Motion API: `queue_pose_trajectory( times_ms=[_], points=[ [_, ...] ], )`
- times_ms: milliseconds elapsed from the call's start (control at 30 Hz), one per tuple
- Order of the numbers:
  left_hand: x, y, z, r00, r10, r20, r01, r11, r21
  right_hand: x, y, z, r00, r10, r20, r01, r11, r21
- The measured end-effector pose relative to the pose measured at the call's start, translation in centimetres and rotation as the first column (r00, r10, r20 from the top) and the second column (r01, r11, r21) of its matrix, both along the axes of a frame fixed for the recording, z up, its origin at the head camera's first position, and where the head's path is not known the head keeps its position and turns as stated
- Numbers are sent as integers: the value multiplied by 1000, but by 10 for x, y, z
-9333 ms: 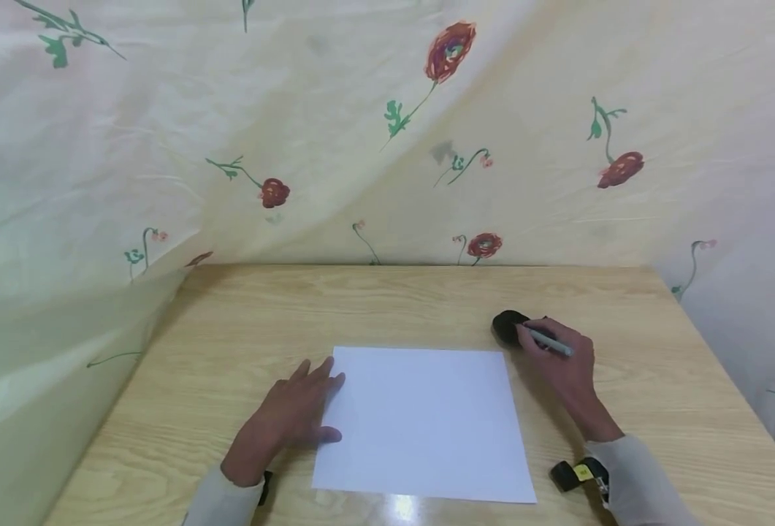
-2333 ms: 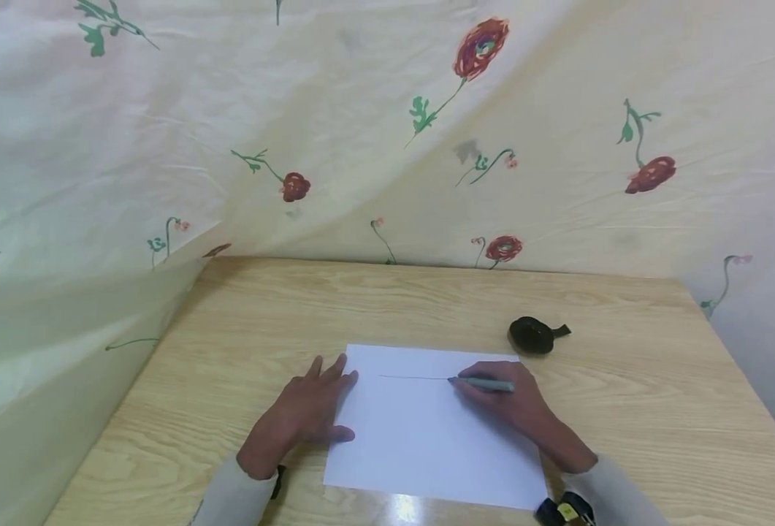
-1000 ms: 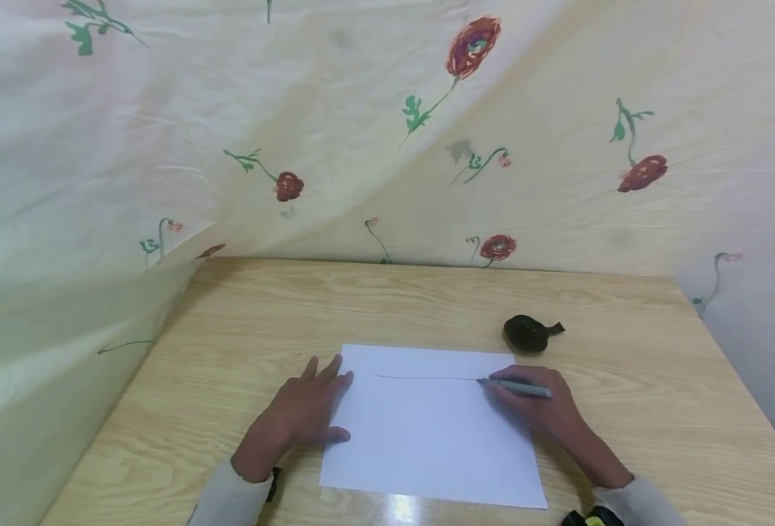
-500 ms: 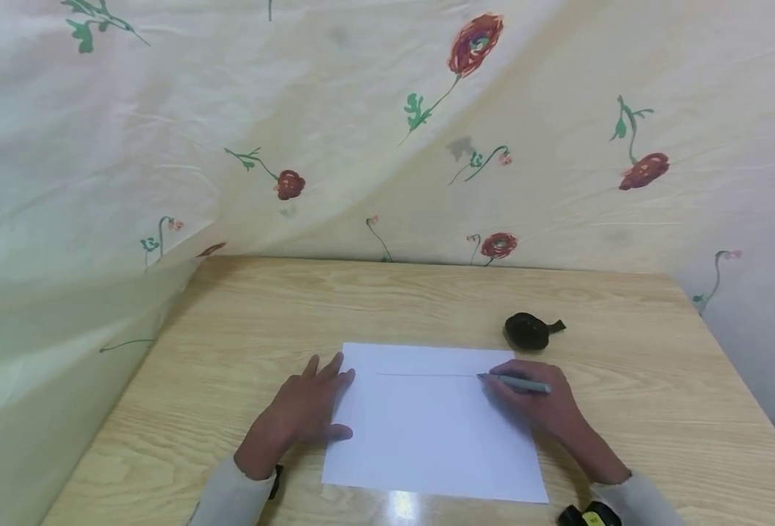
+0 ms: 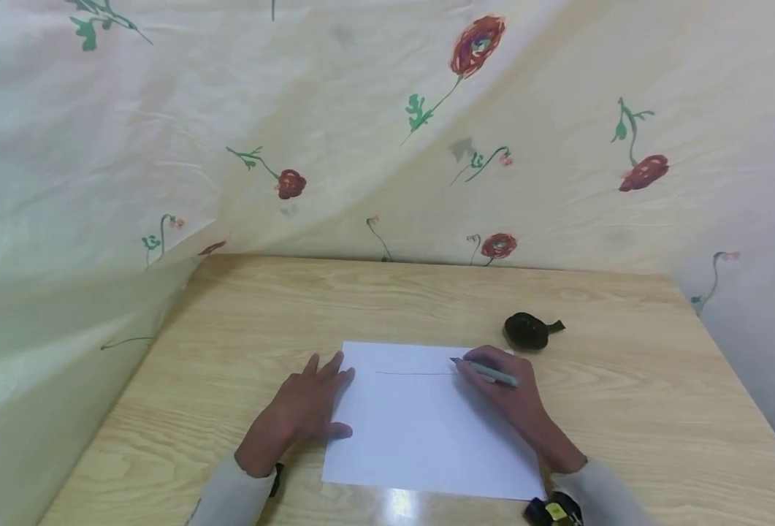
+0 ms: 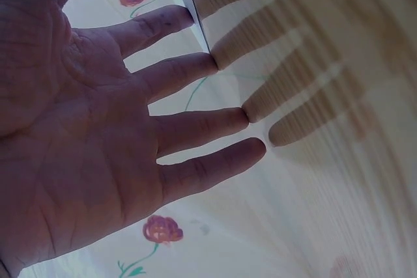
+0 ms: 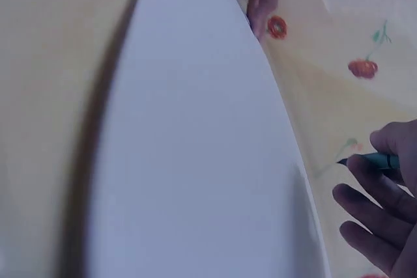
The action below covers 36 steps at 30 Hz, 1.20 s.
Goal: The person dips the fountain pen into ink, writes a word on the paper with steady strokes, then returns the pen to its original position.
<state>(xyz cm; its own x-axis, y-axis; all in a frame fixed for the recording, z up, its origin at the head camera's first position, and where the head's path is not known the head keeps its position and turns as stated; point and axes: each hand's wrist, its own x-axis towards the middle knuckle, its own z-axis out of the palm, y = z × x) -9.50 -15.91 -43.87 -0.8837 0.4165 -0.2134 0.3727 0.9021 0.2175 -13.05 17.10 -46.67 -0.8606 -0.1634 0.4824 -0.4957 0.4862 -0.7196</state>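
A white sheet of paper (image 5: 420, 438) lies on the wooden table, bearing one thin, nearly straight line (image 5: 413, 373) near its top. My left hand (image 5: 304, 405) rests at the paper's left edge with fingers spread; the left wrist view shows the palm side of the same hand (image 6: 124, 122), its fingers straight. In my right hand (image 5: 512, 394) a grey-green pen (image 5: 495, 374) is pinched, its tip just above the line's level in the head view. The right wrist view shows the pen (image 7: 378, 159) with its dark tip seemingly clear of the paper. My right hand hides the line's right end.
A black round object (image 5: 525, 332) with a short strip sticking out lies beyond the paper's top right corner. The wooden table (image 5: 242, 307) runs back to a flower-patterned cloth (image 5: 361, 109). A black wrist strap (image 5: 554, 510) sits at my right cuff.
My right hand took the pen across the paper from left to right, leaving the line. Since half a second ago it has moved back left and slightly up. The left hand has stayed put.
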Motion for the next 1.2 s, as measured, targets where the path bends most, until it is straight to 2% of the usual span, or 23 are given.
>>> queue_pose_trajectory(
  times_ms=[367,467,767,1200],
  points=[
    [-2,1,-4,1000,6,16,-6,1000,-11,-12,-44,-5,998,-38,46,32,993,110],
    [-1,2,-4,1000,7,21,-7,1000,-16,-12,-47,-7,996,-41,74,32,993,118],
    [1,2,-1,998,41,50,-41,999,5,-14,-48,-8,998,-20,58,13,992,123],
    [1,2,1,999,34,33,-33,999,-13,-14,-49,-7,995,-46,87,28,980,195]
  ],
)
